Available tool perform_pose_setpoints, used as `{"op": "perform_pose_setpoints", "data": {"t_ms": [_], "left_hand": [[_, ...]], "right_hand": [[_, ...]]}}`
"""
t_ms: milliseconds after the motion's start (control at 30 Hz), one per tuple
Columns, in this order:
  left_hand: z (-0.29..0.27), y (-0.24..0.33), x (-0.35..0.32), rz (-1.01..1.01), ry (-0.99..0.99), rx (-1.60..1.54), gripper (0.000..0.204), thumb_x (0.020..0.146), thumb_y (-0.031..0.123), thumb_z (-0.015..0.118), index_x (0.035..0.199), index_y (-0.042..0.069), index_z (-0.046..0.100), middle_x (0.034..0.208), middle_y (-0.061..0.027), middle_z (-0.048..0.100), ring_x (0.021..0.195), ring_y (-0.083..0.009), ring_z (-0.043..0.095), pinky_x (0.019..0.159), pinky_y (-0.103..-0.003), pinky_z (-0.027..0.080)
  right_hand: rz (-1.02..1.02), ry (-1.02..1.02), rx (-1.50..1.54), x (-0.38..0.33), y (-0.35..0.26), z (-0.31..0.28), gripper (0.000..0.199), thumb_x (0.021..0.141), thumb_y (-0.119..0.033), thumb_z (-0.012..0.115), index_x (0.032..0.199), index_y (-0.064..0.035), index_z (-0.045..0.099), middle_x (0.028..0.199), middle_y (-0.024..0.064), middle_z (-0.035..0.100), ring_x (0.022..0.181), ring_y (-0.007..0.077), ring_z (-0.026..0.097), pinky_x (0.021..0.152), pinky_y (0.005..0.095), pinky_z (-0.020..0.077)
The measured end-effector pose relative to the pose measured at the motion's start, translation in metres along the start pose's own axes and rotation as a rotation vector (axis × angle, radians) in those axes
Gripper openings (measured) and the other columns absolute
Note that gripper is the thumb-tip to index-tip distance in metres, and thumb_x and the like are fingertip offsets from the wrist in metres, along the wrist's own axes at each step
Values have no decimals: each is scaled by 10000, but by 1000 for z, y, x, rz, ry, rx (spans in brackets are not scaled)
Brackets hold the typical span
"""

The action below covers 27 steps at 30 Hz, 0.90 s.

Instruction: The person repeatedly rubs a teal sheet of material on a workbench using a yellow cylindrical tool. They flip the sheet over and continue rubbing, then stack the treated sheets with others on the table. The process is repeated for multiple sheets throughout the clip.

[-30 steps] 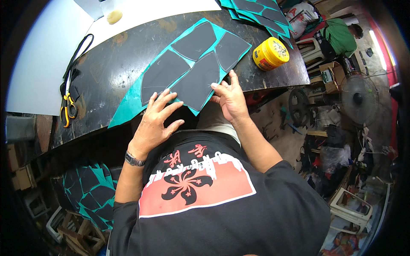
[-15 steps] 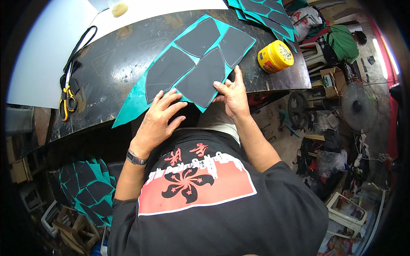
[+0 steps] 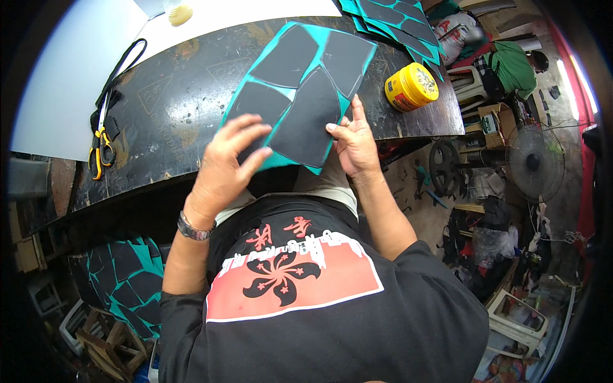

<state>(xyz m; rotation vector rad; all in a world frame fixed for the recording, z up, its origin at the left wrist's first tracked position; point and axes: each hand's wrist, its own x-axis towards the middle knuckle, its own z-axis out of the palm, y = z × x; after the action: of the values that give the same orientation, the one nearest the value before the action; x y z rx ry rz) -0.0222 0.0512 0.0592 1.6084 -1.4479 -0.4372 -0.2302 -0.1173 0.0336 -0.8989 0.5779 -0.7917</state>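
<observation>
A teal sheet with black panels (image 3: 311, 113) stuck or laid on it is tilted over the near edge of the table. My right hand (image 3: 355, 143) grips its lower right edge, the thumb on the black face and the other fingers partly behind. Over the sheet's lower left part is my left hand (image 3: 230, 153), fingers apart and slightly blurred; whether it touches the sheet I cannot tell. A yellow jar (image 3: 412, 86) with small pale bits on its lid stands to the right of the sheet.
Scissors (image 3: 101, 153) with yellow-black handles lie on the dark table (image 3: 172, 121) at left, beside a black strap. More teal-black sheets (image 3: 399, 25) are stacked far right; others (image 3: 131, 281) lie low at left. A fan (image 3: 535, 161) and a person in green (image 3: 514, 69) are at right.
The sheet has turned and its left part has swung toward the right. My left hand has shifted left and lifted its fingers, while my right hand keeps its hold on the edge.
</observation>
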Motion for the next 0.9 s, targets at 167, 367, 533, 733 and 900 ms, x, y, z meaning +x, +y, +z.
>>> {"op": "perform_pose_setpoints", "data": {"t_ms": [167, 367, 533, 733, 900], "left_hand": [[-18, -15, 46, -265, 293, -111, 776, 828, 247, 839, 1455, -37, 480, 1496, -274, 472, 1339, -349, 542, 1086, -421, 460], [-15, -35, 70, -631, 28, -1179, 354, 897, 169, 789, 1193, 13, 674, 1027, -131, 750, 826, -187, 748, 722, -302, 628], [4, -45, 60, -557, 100, -1335, 220, 932, 119, 742, 1138, 51, 707, 990, -93, 756, 794, -180, 746, 689, -317, 635], [12, -33, 60, -460, 200, -1207, 340, 973, 120, 688, 1290, 21, 615, 1192, -98, 706, 1041, -185, 705, 873, -332, 600], [6, -26, 70, -288, 129, -1049, 412, 1011, 98, 622, 1409, 28, 539, 1249, -113, 673, 1085, -197, 685, 953, -347, 558]], "right_hand": [[71, -199, 62, 18, -23, -15, 857, 848, 150, 611, 1596, -154, 323, 1239, 76, 674, 1002, 135, 688, 899, 285, 576], [117, -210, 201, 31, -18, -12, 690, 895, 98, 628, 1524, -93, 418, 1272, 113, 673, 1061, 167, 693, 936, 319, 576], [157, -162, 60, 13, -14, -7, 549, 927, -29, 689, 1440, -43, 494, 1256, 120, 680, 1115, 199, 685, 987, 348, 555], [182, -85, -18, 0, -23, 1, 657, 841, 43, 746, 1448, -30, 505, 1346, 81, 628, 1195, 194, 623, 1042, 356, 502], [-257, -174, -296, 50, -106, -18, 663, 832, 77, 724, 1447, -43, 508, 1349, 80, 616, 1160, 204, 633, 1020, 350, 516]]}}
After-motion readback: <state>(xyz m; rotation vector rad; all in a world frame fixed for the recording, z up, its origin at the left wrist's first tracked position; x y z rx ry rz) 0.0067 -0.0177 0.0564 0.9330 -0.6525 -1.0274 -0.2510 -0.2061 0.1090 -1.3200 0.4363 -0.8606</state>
